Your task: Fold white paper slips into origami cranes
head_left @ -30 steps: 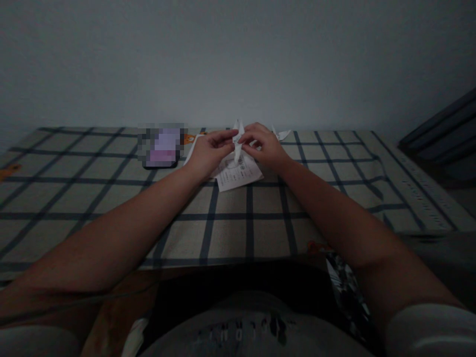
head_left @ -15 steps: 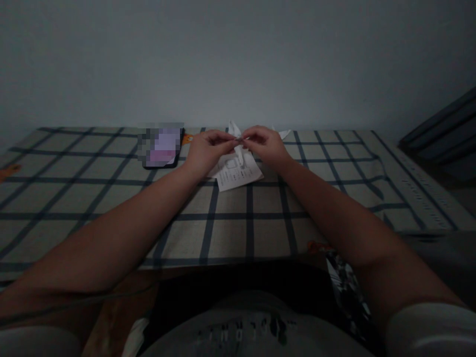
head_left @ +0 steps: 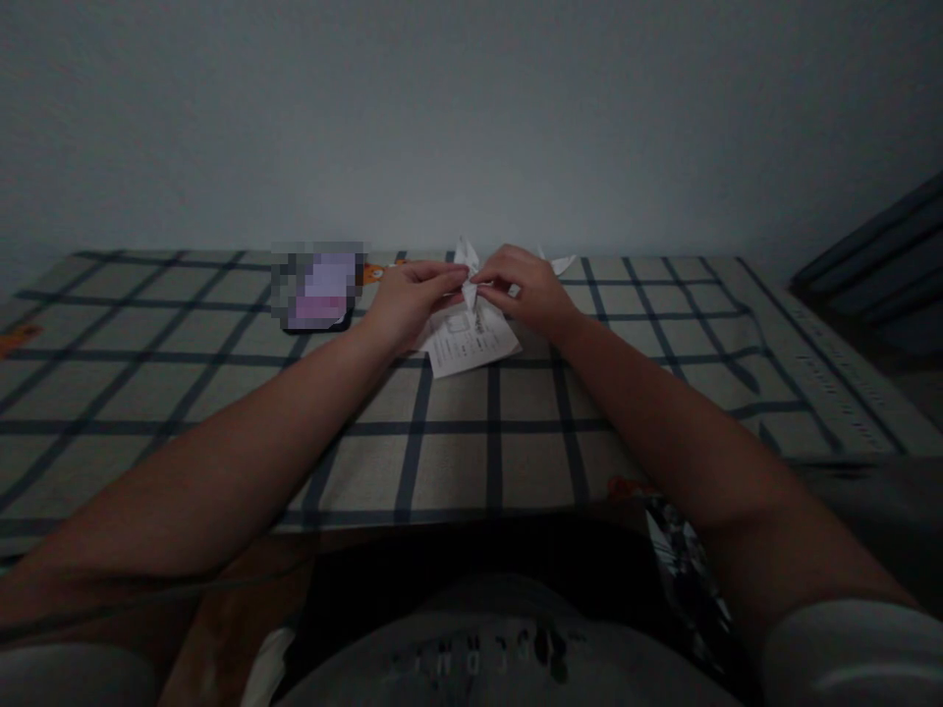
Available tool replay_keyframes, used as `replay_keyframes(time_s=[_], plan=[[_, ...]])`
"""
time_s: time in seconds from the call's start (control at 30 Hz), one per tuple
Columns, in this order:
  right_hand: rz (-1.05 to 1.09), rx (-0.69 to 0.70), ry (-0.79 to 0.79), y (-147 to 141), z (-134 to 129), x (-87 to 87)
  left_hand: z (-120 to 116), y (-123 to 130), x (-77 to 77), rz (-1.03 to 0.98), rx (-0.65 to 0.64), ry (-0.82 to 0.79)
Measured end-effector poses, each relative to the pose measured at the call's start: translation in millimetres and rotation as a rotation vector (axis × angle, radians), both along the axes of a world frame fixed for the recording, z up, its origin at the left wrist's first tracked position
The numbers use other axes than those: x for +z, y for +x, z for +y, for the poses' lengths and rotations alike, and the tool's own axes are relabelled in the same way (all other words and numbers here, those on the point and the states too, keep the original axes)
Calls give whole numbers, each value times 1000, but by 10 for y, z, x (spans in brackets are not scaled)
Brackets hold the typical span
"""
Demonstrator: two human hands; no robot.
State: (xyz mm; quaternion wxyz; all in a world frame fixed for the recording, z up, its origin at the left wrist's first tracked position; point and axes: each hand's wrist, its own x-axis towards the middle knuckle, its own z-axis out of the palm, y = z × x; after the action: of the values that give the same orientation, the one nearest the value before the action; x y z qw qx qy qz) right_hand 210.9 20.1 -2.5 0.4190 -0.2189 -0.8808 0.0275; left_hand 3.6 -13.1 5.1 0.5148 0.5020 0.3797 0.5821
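A folded piece of white paper [head_left: 470, 293] with pointed ends is pinched between my two hands. On its left side, my left hand [head_left: 411, 298] grips it with thumb and fingertips. From the right, my right hand [head_left: 528, 288] closes its thumb and fingers on the same paper. Beneath them lies a printed sheet [head_left: 471, 346] with text and a small drawing, partly covered by the hands. Behind my right hand a second white folded paper [head_left: 564, 264] shows only its pointed tip.
A phone [head_left: 322, 295], partly blurred out, lies left of my hands. The table bears a checked cloth [head_left: 457, 466] with orange patterns. A pale wall [head_left: 471, 128] rises at the back edge. A dark ridged object [head_left: 884, 265] stands at the right.
My fingers have shifted slightly on the folded paper. Its lower point hangs shorter and its upper tip has turned a little. The phone and printed sheet stay put.
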Motion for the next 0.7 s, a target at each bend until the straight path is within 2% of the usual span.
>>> replay_keyframes(time_s=[0.2,0.3,0.53,0.7], plan=[[-12,-2,27,19,-1,38,-8,14,2,-54,2,-9],[58,1,-92,-10,2,22,-8,15,-3,-54,0,-6],[305,-21,-490,-152,19,-56,8,-27,-35,76,11,35],[410,-20,-558,-165,-36,-4,-100,-17,41,206,58,75]])
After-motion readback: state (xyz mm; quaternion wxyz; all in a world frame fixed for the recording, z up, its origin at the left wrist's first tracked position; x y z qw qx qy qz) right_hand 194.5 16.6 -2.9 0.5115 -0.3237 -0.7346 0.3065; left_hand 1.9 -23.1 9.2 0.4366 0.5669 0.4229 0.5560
